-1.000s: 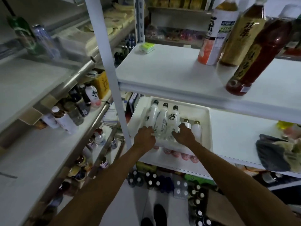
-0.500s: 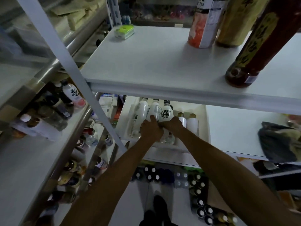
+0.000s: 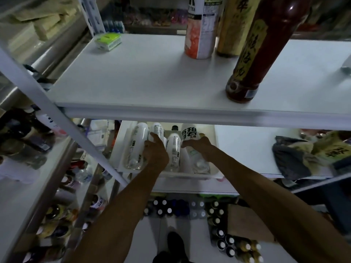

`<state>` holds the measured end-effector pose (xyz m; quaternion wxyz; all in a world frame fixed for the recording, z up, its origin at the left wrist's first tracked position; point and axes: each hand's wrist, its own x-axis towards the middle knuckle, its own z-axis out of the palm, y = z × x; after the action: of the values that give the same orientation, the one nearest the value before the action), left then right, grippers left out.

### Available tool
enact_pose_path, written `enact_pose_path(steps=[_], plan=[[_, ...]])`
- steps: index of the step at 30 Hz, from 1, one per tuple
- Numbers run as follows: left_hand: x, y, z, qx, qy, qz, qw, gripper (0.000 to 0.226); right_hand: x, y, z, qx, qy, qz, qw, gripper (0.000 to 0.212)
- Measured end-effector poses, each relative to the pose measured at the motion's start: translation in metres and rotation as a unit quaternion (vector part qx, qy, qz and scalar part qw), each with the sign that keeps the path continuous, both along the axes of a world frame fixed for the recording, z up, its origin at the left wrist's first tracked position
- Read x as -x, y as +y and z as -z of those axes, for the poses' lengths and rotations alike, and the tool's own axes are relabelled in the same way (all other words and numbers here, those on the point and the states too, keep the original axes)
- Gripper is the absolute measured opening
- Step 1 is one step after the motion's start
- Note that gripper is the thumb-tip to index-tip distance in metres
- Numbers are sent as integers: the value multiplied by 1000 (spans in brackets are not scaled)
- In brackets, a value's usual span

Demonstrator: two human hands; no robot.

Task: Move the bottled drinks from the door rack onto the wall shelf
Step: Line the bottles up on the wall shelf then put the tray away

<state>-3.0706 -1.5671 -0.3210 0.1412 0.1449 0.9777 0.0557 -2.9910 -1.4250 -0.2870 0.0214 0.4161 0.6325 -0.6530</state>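
Observation:
Several white bottled drinks stand in a white tray (image 3: pixel 218 174) on the lower wall shelf (image 3: pixel 245 149). My left hand (image 3: pixel 156 153) grips a white bottle (image 3: pixel 156 130) near the tray's left. My right hand (image 3: pixel 201 149) holds a white bottle with black characters (image 3: pixel 190 133), raised above its neighbours. One more white bottle (image 3: pixel 137 145) stands left of my left hand, and a black-capped bottle (image 3: pixel 173 147) stands between my hands. The upper shelf (image 3: pixel 144 76) hides the bottles' tops.
On the upper shelf stand a dark red bottle (image 3: pixel 252 54), a yellow-labelled bottle (image 3: pixel 233 27), a white-and-orange bottle (image 3: pixel 202 29) and a green pack (image 3: pixel 108 41). A slanted white post (image 3: pixel 57 112) crosses left. Grey cloth (image 3: pixel 292 160) lies on the lower shelf. Bottles crowd the floor.
Both hands have closed on bottles in the tray and the right one has lifted its bottle. The camera has moved closer and tilted down.

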Motion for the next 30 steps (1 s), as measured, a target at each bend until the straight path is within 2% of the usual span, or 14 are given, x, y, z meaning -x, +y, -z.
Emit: enact_pose_path(steps=[1,2,3,5,7,8,10,13,15,18,22,25,28,30], plan=[[3,0,-1,-38,-30,-11,999,97,-3,1,-1,-12,-12,-9,1000,71],[6,2,-5,-112,-75,-44,990,97,-6,1,-3,-13,-17,-17,1000,77],[11,5,-9,-204,-133,-101,965,97,-10,2,-4,-16,-17,-25,999,73],[19,9,-23,-353,-234,-210,881,92,-17,0,-11,-17,-22,-28,999,64],[16,8,-34,-426,-291,-266,814,82,-25,-3,-16,-29,-30,-25,999,61],[10,5,-38,-438,-302,-268,803,78,-29,-5,-18,-37,-35,-26,998,59],[-3,-3,-38,-436,-309,-271,801,77,-37,-7,-17,-54,-47,-36,997,58],[-21,-19,-38,-445,-328,-279,785,69,-50,-17,-19,-63,-37,-39,997,46],[-35,-29,-42,-447,-338,-280,780,79,-60,-28,-19,-59,-30,-33,997,47],[-60,-47,-55,-478,-344,-280,758,67,-78,-49,-19,-53,-20,-27,998,52],[-93,-74,-63,-513,-321,-271,749,87,-108,-81,-24,-50,-4,-19,999,53],[-118,-97,-62,-489,-306,-266,772,112,-130,-102,-28,-57,9,-30,998,63],[-139,-118,-62,-475,-294,-240,794,102,-150,-118,-29,-79,19,-40,996,75],[-154,-127,-67,-468,-275,-226,809,105,-162,-129,-30,-92,32,-43,994,70]])
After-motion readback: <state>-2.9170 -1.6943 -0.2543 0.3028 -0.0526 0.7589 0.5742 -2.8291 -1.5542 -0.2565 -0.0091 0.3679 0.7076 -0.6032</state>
